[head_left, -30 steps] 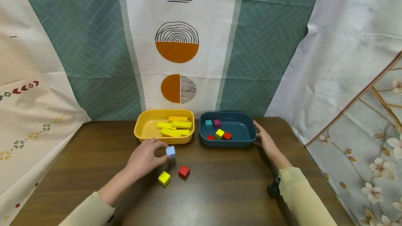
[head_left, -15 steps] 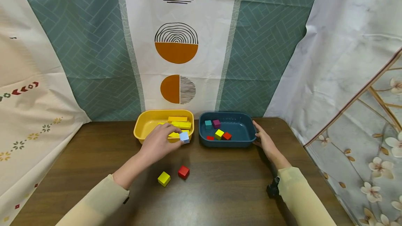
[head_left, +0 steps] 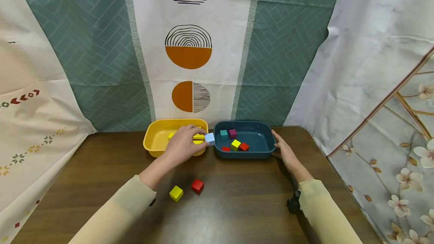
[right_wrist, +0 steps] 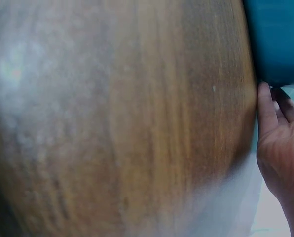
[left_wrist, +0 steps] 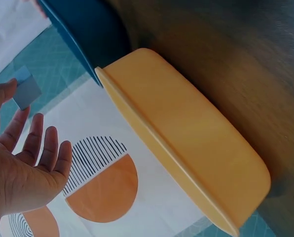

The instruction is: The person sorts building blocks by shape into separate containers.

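Between thumb and index finger, my left hand [head_left: 184, 144] pinches a light blue cube [head_left: 210, 139], held in the air over the gap where the yellow bin [head_left: 156, 149] and the dark blue bin [head_left: 244, 155] stand side by side. In the left wrist view that cube [left_wrist: 26, 89] sits at the fingertips, the other fingers spread loosely. My right hand [head_left: 288, 156] touches the right end of the dark blue bin with fairly straight fingers; the right wrist view shows the fingers against the bin's wall [right_wrist: 280, 44].
Inside the dark blue bin lie a teal cube [head_left: 223, 134], a purple cube [head_left: 232, 133], a yellow cube [head_left: 235, 145] and red pieces [head_left: 243, 146]. Several yellow bars [head_left: 198, 137] fill part of the yellow bin. On the table are a yellow cube [head_left: 176, 193] and a red cube [head_left: 197, 186].
My left hand has lifted the light blue cube from in front of the yellow bin and carried it right and away from me, towards the dark blue bin. My right hand has stayed in place.
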Available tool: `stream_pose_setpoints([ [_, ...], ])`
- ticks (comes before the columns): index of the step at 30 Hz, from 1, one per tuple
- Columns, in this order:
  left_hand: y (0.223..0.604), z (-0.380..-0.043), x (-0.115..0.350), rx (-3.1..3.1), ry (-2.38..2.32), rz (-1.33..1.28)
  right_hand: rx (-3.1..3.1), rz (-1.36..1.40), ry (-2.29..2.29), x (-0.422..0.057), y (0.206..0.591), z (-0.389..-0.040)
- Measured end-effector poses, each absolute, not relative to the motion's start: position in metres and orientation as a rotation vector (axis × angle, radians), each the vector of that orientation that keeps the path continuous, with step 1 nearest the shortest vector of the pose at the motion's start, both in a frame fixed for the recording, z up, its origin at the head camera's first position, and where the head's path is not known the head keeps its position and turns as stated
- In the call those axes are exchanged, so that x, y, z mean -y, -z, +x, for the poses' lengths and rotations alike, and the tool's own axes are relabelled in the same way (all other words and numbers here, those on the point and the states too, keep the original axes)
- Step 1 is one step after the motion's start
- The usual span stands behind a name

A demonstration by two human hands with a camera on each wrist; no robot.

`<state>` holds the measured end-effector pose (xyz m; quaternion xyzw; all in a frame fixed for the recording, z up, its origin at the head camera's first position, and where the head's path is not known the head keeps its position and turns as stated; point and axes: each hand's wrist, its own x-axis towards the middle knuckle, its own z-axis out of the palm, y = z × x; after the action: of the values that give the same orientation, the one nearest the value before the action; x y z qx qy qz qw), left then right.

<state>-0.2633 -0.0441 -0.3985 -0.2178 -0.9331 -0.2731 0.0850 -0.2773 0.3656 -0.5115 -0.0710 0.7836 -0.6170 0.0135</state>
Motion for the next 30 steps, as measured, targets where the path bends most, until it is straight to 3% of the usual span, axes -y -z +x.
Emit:
stream_pose_setpoints([
  [30,0.406,-0.303,-0.007,2.923,0.675,-0.625,-2.446,-0.226,1.940,-0.367,0.516,-0.279],
])
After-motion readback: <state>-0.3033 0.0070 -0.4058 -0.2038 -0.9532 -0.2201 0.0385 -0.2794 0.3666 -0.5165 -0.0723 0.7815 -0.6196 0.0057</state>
